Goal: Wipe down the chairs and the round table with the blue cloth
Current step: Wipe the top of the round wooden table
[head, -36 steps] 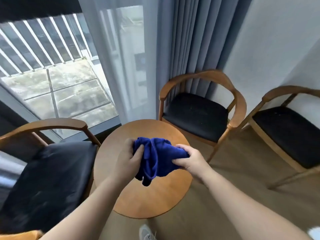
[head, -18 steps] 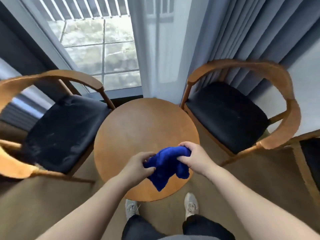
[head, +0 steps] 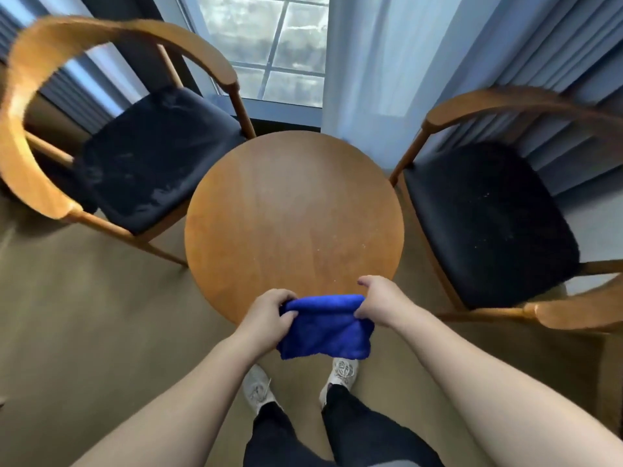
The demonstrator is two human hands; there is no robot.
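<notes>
The blue cloth [head: 325, 326] hangs folded between both hands, just over the near edge of the round wooden table [head: 293, 210]. My left hand [head: 269, 315] pinches its left top corner and my right hand [head: 377, 303] pinches its right top corner. A wooden chair with a dark seat [head: 151, 156] stands left of the table. Another chair with a dark seat [head: 485, 224] stands to the right. Pale specks show on the tabletop and on the right seat.
A glass door [head: 276, 52] and grey curtains [head: 387, 69] stand behind the table. My feet in white shoes [head: 342, 370] are on the tan floor just before the table. Open floor lies at the lower left.
The view has tilted down and moved closer over the table. The bunched cloth has been drawn out into a flat fold, with my hands further apart and nearer the table's front edge.
</notes>
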